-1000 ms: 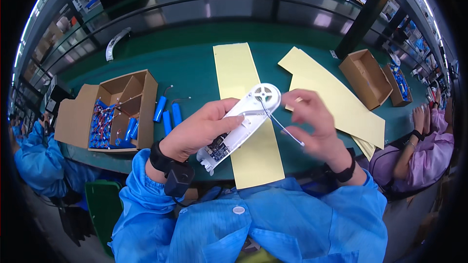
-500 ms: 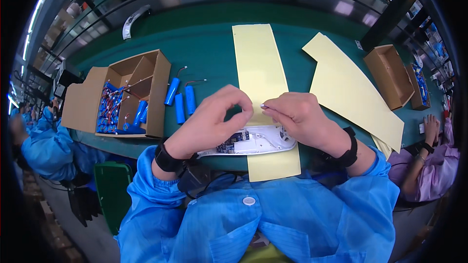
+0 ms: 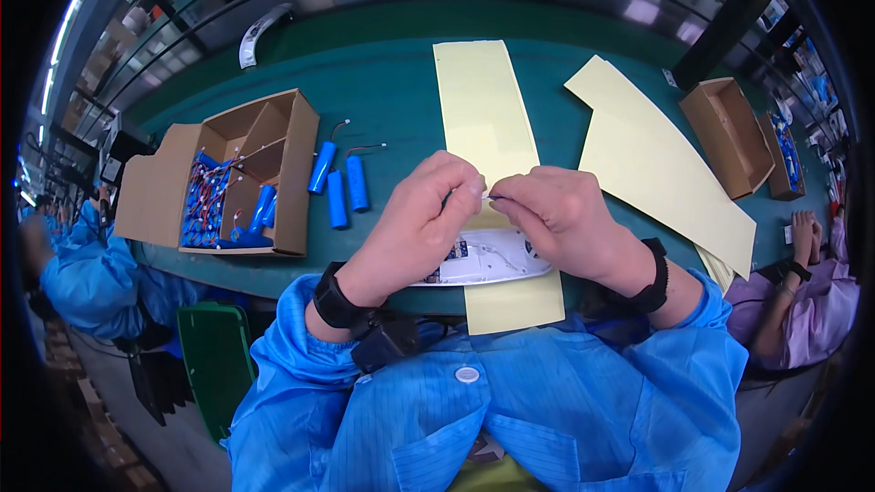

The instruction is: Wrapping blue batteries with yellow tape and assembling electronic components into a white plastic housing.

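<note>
My left hand [image 3: 436,214] and my right hand [image 3: 570,219] meet tip to tip over a white plastic housing [image 3: 503,260]. Between the fingertips shows a small white connector [image 3: 486,197], pinched by the left thumb and forefinger. A short dark wire [image 3: 499,199] runs from it into the pinch of my right hand; its far end is hidden. The housing lies open side up on a strip of pale yellow card [image 3: 488,118]. Part of a circuit board [image 3: 458,250] shows inside, mostly covered by my left hand.
Left of my hands lie several blue cylindrical batteries [image 3: 355,184] with wires, beside a divided cardboard box [image 3: 293,173] of more. More yellow card [image 3: 661,173] and a brown carton [image 3: 729,141] sit at the right. A curved white part [image 3: 260,35] lies far left. Co-workers' arms [image 3: 802,255] show at both sides.
My left hand has moved right and closed its fingertips on the connector at my right fingers. More of the circuit board is now covered by it.
</note>
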A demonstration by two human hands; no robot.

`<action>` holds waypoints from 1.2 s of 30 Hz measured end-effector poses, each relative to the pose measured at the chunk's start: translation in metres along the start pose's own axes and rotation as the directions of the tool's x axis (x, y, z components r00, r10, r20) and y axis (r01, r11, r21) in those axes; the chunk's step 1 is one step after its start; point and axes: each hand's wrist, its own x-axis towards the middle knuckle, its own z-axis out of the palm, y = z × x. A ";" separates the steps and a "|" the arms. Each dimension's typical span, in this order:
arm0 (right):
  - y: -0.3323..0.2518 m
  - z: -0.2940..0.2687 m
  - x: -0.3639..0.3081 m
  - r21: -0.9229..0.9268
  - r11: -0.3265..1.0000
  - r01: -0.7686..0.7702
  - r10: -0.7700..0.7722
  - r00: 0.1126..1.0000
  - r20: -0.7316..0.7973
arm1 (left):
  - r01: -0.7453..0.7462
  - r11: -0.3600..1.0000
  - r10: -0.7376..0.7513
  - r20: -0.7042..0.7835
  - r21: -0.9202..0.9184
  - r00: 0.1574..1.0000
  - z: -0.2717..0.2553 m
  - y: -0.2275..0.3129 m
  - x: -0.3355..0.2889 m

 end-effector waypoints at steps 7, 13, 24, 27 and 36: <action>-0.002 0.006 0.003 0.060 0.997 0.056 -0.054 0.998 -0.044 | -0.062 0.997 0.064 -0.035 0.055 0.997 0.000 -0.006 -0.006; -0.008 0.009 0.003 0.055 0.987 0.148 -0.138 0.978 -0.157 | 0.073 0.977 -0.077 -0.012 -0.199 0.997 0.005 -0.005 -0.009; -0.001 0.006 -0.019 0.148 0.984 0.096 -0.107 0.992 0.073 | -0.243 0.865 0.240 0.063 0.440 0.969 0.001 -0.009 -0.039; -0.007 0.015 -0.029 0.177 0.981 0.080 -0.093 0.994 0.065 | -0.253 0.839 0.211 0.142 0.482 0.967 0.000 -0.009 -0.044; -0.018 0.031 -0.032 0.067 0.992 0.106 -0.109 0.993 0.044 | -0.265 0.826 0.260 0.081 0.498 0.962 0.003 -0.016 -0.045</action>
